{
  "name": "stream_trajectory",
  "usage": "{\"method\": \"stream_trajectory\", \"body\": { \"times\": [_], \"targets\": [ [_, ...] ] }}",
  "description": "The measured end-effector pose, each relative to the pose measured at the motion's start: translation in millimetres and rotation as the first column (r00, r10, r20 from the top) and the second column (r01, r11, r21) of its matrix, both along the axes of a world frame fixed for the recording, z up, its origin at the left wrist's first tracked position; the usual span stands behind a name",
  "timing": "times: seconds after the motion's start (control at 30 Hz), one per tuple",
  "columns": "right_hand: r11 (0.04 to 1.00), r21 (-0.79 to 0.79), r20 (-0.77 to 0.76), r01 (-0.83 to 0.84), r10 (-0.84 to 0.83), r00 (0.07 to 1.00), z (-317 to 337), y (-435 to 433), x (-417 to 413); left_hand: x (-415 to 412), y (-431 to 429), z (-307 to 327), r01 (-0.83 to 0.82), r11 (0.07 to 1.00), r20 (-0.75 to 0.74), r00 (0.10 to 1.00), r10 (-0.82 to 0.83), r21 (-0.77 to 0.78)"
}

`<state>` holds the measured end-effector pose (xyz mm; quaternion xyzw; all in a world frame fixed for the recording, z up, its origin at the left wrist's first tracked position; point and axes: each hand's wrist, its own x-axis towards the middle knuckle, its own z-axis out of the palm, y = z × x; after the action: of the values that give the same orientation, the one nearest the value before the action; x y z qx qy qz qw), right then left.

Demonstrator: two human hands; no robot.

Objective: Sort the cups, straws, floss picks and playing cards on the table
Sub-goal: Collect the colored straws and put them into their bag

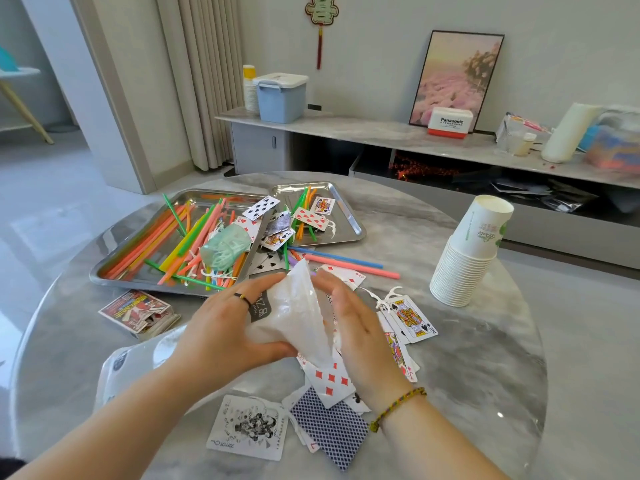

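My left hand (228,323) grips a crumpled translucent plastic bag (294,310) above the middle of the table. My right hand (349,320) lies against the bag's right side with fingers fairly straight. Under them playing cards (332,379) lie scattered, among them a joker (247,426) and a face-down blue card (330,429). A big steel tray (114,268) holds several coloured straws (166,244), floss picks and a pale green floss container (225,247). The smaller tray (353,223) holds straws and cards. A stack of white paper cups (467,258) stands at right.
A red card box (138,313) lies left of my left hand. Loose pink and blue straws (346,263) and a floss pick (386,297) lie between trays and cards. Another clear bag (135,368) rests at the near left. A low cabinet (381,133) stands behind the table.
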<state>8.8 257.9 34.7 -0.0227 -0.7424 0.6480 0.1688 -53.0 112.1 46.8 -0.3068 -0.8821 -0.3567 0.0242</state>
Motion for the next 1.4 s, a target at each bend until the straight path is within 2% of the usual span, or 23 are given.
{"method": "stream_trajectory", "body": {
  "times": [0.1,0.17,0.3,0.43,0.53,0.63,0.7,0.8,0.93,1.17,1.4],
  "targets": [
    [0.987,-0.082,-0.009,0.139,-0.140,0.990,0,14,-1,-9,-9,-4,-0.015,0.997,0.018,1.000,0.017,-0.075],
    [0.980,-0.041,0.043,0.192,-0.191,0.981,-4,22,-4,-15,-16,-7,-0.032,0.988,0.033,0.999,0.038,-0.154],
    [0.970,0.176,0.219,0.166,-0.203,0.954,-17,34,-21,-29,-30,-12,-0.080,0.954,-0.005,0.997,0.082,-0.289],
    [0.904,0.421,0.380,0.071,-0.247,0.891,-34,54,-51,-47,-44,-28,-0.067,0.925,-0.004,0.998,0.070,-0.374],
    [0.787,0.616,0.444,-0.034,-0.311,0.840,-43,70,-79,-59,-51,-43,0.033,0.824,0.076,0.997,0.012,-0.565],
    [0.630,0.759,0.457,-0.163,-0.338,0.823,-44,78,-108,-64,-49,-46,0.137,0.766,0.175,0.984,-0.033,-0.629],
    [0.517,0.815,0.472,-0.259,-0.335,0.815,-44,80,-127,-65,-44,-48,0.164,0.744,0.151,0.985,-0.086,-0.648],
    [0.393,0.845,0.503,-0.362,-0.353,0.789,-45,83,-155,-66,-42,-56,0.158,0.703,0.116,0.987,-0.108,-0.693],
    [0.365,0.844,0.523,-0.393,-0.400,0.753,-49,89,-180,-77,-46,-65,0.140,0.692,0.087,0.990,-0.111,-0.708],
    [0.144,0.905,0.421,-0.399,-0.432,0.798,-53,85,-194,-86,-46,-67,0.155,0.706,0.125,0.988,-0.095,-0.691],
    [0.127,0.869,0.482,-0.478,-0.433,0.761,-51,82,-195,-86,-47,-68,0.154,0.719,0.113,0.988,-0.105,-0.678]
  ]
}}
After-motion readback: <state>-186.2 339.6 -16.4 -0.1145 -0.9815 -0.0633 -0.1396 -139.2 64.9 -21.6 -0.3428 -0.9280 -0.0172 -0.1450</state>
